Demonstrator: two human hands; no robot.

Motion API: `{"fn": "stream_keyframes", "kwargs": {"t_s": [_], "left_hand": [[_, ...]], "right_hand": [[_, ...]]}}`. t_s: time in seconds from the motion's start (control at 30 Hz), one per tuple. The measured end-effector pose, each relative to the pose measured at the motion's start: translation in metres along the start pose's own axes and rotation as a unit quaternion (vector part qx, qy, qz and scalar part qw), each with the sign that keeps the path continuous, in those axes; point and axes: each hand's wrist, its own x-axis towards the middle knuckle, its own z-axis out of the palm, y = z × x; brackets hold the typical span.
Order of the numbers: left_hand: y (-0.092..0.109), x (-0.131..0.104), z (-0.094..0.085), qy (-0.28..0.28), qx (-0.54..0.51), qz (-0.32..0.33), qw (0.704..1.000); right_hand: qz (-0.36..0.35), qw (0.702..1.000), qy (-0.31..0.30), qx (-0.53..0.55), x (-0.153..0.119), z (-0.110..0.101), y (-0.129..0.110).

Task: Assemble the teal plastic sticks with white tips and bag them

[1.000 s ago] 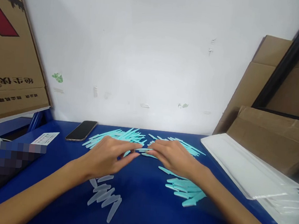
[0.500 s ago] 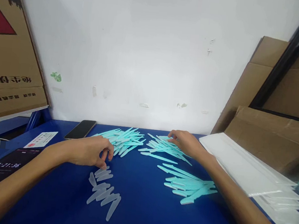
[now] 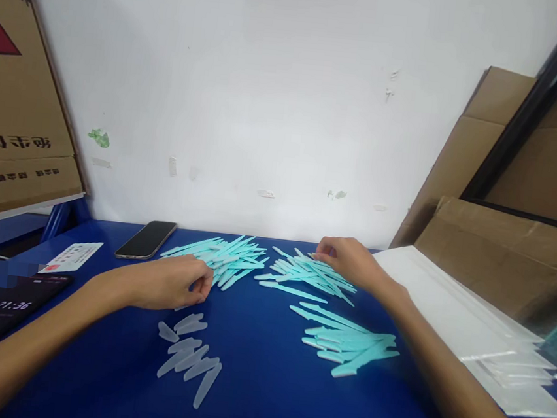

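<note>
My left hand [image 3: 187, 284] is closed in a pinch above the loose translucent blade caps [image 3: 188, 357]. The end of a cap shows just under its fingers. Behind that hand lies a heap of turquoise eyebrow razors [image 3: 234, 258]. My right hand [image 3: 340, 258] is at the far edge of a second razor pile [image 3: 304, 274], fingers closed together on a razor whose pale tip pokes out to the left; most of it is hidden. Nearer me, under the right forearm, a third group of turquoise razors [image 3: 352, 342] lies fanned out.
A phone [image 3: 146, 240] and a printed card [image 3: 73, 258] lie at the left of the blue table [image 3: 261, 391]. Another phone [image 3: 7, 308] shows a timer. White plastic sheets [image 3: 454, 324] and folded cardboard [image 3: 500, 263] stand at right. A carton [image 3: 23, 99] rises at left.
My left hand has drawn its fingers tighter and lifted a cap slightly from the scattered ones. My right hand's fingers have closed at the razor pile. The view has shifted slightly.
</note>
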Motion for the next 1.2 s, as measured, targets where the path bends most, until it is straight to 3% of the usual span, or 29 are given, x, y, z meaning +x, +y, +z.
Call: {"fn": "stream_keyframes", "kwargs": {"t_s": [0.07, 0.17, 0.23, 0.3, 0.4, 0.6, 0.7, 0.9, 1.03, 1.2], "left_hand": [[0.001, -0.001, -0.001, 0.01, -0.001, 0.0, 1.0], [0.003, -0.001, -0.004, 0.044, 0.004, 0.004, 0.999], [0.005, 0.001, -0.004, 0.061, 0.008, 0.016, 0.998], [0.008, 0.004, -0.003, 0.077, 0.012, 0.035, 0.996], [0.013, 0.009, 0.001, 0.122, 0.023, 0.057, 0.991], [0.02, 0.016, 0.017, 0.242, 0.123, 0.126, 0.954], [0.018, 0.02, 0.026, 0.25, 0.157, 0.152, 0.943], [0.02, 0.026, 0.035, 0.265, 0.126, 0.192, 0.937], [0.023, 0.027, 0.036, 0.289, 0.092, 0.178, 0.936], [0.025, 0.027, 0.035, 0.295, 0.072, 0.148, 0.941]], "right_hand": [[-0.02, 0.993, -0.097, 0.067, -0.006, -0.013, -0.002], [-0.029, 0.958, -0.261, 0.113, -0.016, -0.023, -0.006], [-0.007, 0.945, -0.312, 0.1, -0.021, -0.023, -0.009], [0.025, 0.944, -0.32, 0.071, -0.023, -0.018, -0.013], [0.035, 0.947, -0.312, 0.066, -0.023, -0.009, -0.021], [-0.067, 0.956, -0.28, 0.052, -0.024, -0.001, -0.027], [-0.12, 0.966, -0.225, 0.031, -0.026, -0.007, -0.031], [-0.144, 0.989, -0.042, -0.017, -0.023, -0.01, -0.053], [-0.21, 0.978, -0.003, 0.008, -0.023, -0.004, -0.065], [-0.238, 0.97, 0.036, -0.02, -0.023, 0.002, -0.066]]}}
